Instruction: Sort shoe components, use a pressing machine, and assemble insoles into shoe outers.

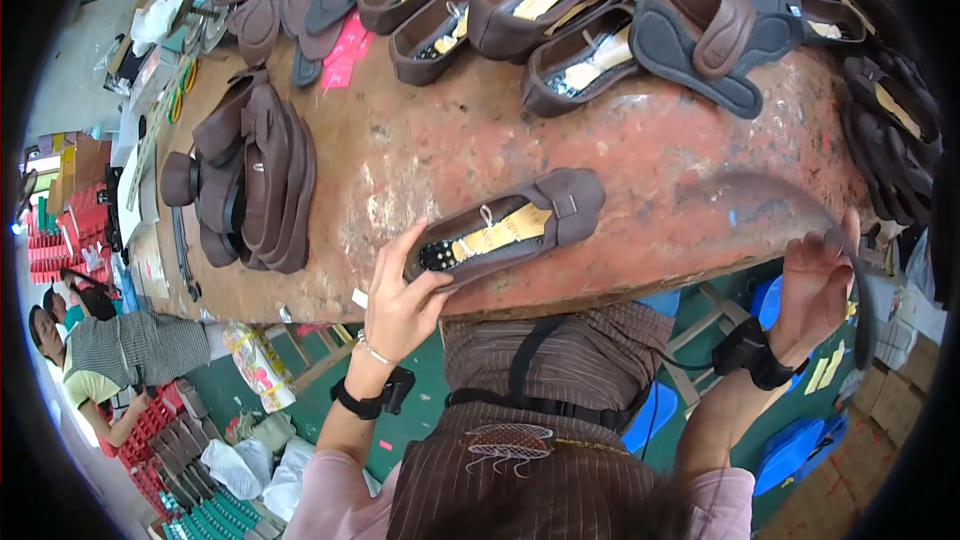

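My left hand [398,290] is closed on the heel end of a brown shoe [510,242], which rests on the worn tabletop with its toe to the right. Inside this shoe a yellowish inner sole, a black studded heel area and a small pale tie are visible. Out past the table's near edge at the right, my right hand [815,290] grips a thin dark insole [862,305]. Motion smears the insole, and its far end curves over the table.
Several brown shoes [550,10] line the far side, beside a pile of brown and grey insoles [690,65]. Stacked shoes [270,180] stand at left; more shoes [890,130] crowd the right edge. Pink slips [348,52] lie behind. Another person [110,360] is at far left.
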### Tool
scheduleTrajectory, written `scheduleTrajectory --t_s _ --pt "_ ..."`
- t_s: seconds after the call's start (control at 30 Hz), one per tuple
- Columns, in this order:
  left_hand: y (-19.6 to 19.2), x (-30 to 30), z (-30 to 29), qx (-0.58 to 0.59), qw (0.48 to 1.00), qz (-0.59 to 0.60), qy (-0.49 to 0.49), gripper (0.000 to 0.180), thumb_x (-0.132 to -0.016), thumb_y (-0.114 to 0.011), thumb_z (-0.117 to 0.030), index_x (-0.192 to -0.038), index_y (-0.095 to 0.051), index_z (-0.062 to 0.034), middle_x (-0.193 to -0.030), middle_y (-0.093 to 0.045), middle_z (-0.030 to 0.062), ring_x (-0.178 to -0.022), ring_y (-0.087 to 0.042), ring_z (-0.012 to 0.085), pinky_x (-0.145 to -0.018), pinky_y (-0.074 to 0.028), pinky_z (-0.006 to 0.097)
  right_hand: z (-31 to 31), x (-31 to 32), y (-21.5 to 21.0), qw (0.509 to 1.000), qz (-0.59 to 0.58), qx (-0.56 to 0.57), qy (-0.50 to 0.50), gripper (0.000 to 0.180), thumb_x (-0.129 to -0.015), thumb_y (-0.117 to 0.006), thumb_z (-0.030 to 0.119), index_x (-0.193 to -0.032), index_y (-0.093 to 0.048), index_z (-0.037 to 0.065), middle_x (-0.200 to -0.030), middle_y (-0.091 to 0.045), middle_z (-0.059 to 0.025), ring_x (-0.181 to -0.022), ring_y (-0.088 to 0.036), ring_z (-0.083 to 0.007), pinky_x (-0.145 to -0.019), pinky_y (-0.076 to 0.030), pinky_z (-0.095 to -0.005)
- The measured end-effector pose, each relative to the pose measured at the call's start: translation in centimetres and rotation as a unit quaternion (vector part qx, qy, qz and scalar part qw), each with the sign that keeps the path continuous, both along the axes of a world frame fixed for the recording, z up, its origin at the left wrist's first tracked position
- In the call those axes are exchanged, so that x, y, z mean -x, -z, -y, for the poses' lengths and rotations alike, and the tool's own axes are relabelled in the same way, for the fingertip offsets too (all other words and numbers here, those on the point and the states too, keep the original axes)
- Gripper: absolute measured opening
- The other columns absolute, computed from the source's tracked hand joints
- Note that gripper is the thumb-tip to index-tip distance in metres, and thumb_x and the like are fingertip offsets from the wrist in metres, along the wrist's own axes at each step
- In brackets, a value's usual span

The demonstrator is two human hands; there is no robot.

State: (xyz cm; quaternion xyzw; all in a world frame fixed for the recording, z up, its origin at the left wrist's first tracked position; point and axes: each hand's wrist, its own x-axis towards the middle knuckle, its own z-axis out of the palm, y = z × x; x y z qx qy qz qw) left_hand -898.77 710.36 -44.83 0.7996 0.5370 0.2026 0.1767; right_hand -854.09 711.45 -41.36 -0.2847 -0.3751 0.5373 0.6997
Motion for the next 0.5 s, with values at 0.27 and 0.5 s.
scheduleTrajectory --t_s 0.27,0.5 --pt "1.9 1.6 0.3 0.045 0.993 0.096 -0.053 0.055 -0.065 -0.072 0.004 -0.116 -0.055 -0.0044 -0.13 -0.052 0.0214 -0.121 -0.052 0.0394 -0.101 -0.043 0.044 -3.1 8.5 -1.9 0.977 0.029 0.143 0.154 0.053 -0.104 -0.04 0.03 -0.146 -0.035 -0.001 -0.142 -0.047 -0.0216 -0.127 -0.051 -0.0277 -0.113 -0.034 -0.0382" --pt "3.6 1.4 0.0 0.013 0.995 0.089 -0.042 0.109 -0.063 -0.087 -0.015 -0.149 -0.021 -0.0013 -0.138 -0.045 0.0228 -0.126 -0.048 0.0369 -0.107 -0.039 0.044 -4.1 11.1 -1.2 0.78 0.618 -0.085 0.052 0.055 -0.1 -0.044 0.035 -0.136 -0.05 -0.005 -0.131 -0.057 -0.0202 -0.102 -0.06 -0.034 -0.088 -0.048 -0.0428"
